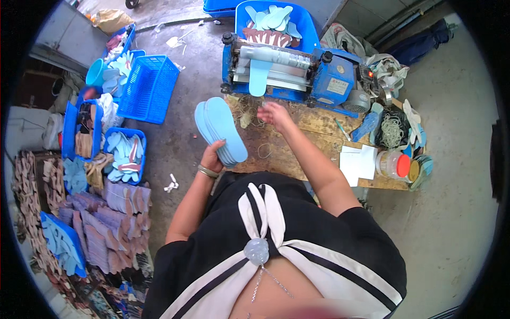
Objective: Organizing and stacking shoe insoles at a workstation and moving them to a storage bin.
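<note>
My left hand grips a fanned stack of light blue insoles by its lower edge, thumb on top. My right hand is over the wooden table, just below the roller machine. Its fingers are slightly bent and apart, a little blurred, and no item shows in them. A single light blue insole sticks out of the front of the rollers, toe end toward me, its upper end hidden under the white roller. It does not touch my right hand.
Behind the machine stands a blue bin of insoles. Loose strings lie on the wooden table. White paper and a red-lidded jar sit at its right. Blue crates and stacked pieces fill the left.
</note>
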